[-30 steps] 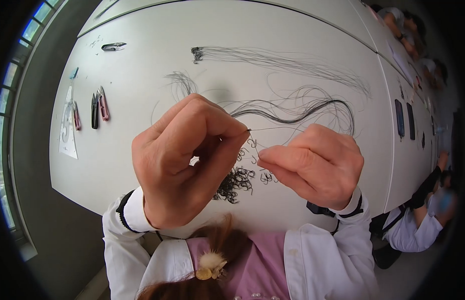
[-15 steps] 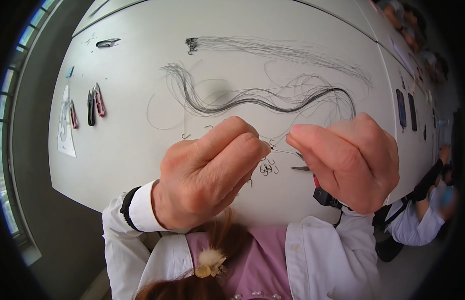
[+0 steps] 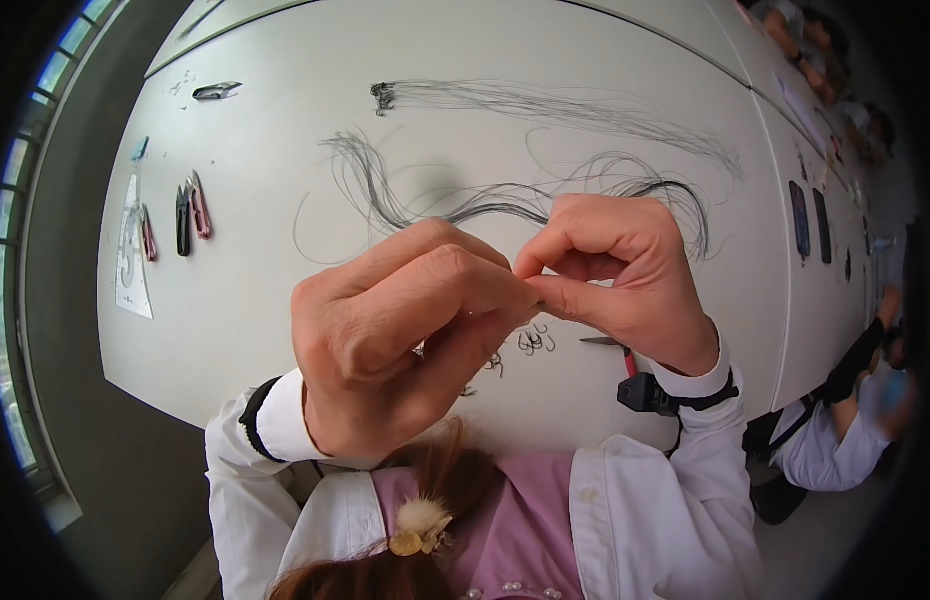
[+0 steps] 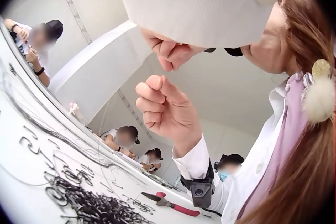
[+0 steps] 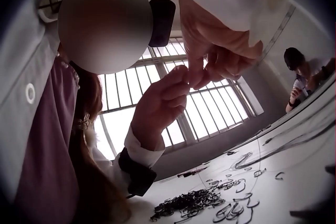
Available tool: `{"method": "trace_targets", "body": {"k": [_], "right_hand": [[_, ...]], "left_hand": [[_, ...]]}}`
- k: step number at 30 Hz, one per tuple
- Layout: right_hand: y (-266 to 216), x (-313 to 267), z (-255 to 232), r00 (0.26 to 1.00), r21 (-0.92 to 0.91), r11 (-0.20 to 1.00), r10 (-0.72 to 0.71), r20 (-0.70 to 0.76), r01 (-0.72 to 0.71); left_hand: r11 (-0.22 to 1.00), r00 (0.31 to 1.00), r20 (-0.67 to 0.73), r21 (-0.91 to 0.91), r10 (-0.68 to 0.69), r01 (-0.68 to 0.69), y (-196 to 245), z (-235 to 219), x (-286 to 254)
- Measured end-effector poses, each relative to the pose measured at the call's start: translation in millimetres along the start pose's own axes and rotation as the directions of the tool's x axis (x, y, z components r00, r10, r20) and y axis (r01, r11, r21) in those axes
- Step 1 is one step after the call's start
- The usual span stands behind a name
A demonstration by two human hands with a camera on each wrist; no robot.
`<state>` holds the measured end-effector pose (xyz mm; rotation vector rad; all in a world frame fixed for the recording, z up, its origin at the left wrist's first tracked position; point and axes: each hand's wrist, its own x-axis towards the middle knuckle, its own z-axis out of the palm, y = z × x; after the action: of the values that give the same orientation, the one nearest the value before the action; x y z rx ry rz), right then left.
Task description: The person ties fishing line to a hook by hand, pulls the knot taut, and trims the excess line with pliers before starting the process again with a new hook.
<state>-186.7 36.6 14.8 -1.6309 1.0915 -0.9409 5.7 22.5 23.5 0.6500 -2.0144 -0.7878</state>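
Note:
In the head view my left hand has thumb and forefinger pinched together on a fish hook, which the fingers now mostly hide. My right hand meets those fingertips, its own thumb and forefinger pinching thin fishing line that barely shows. Both hands are raised over the table, as the right wrist view confirms. Below them lies a heap of black fish hooks, largely covered by my left hand from above. A few loose hooks are scattered beside it.
Beyond my hands runs a wavy bundle of dark line. Farther back lie hooks tied to long lines. Thread snips and a clear ruler are at left. Red-handled pliers lie by my right wrist. Other people sit at right.
My hands were apart with line between them; the right hand first moved up and away, then came back left to the left fingertips. The left hand shifted right, then slightly back.

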Motion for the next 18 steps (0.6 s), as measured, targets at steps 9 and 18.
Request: {"method": "trace_targets", "body": {"k": [9,18], "right_hand": [[-11,2,-14,0.984,-0.263,0.951,-0.136,0.113,0.161],[-16,-6,-8,0.963,-0.35,0.907,-0.266,-0.045,0.234]], "left_hand": [[0.897,0.938,0.141,-0.275,-0.318,0.345,-4,-1,-2],[0.913,0.938,0.152,-0.227,-0.311,0.34,-2,-1,0]]}}
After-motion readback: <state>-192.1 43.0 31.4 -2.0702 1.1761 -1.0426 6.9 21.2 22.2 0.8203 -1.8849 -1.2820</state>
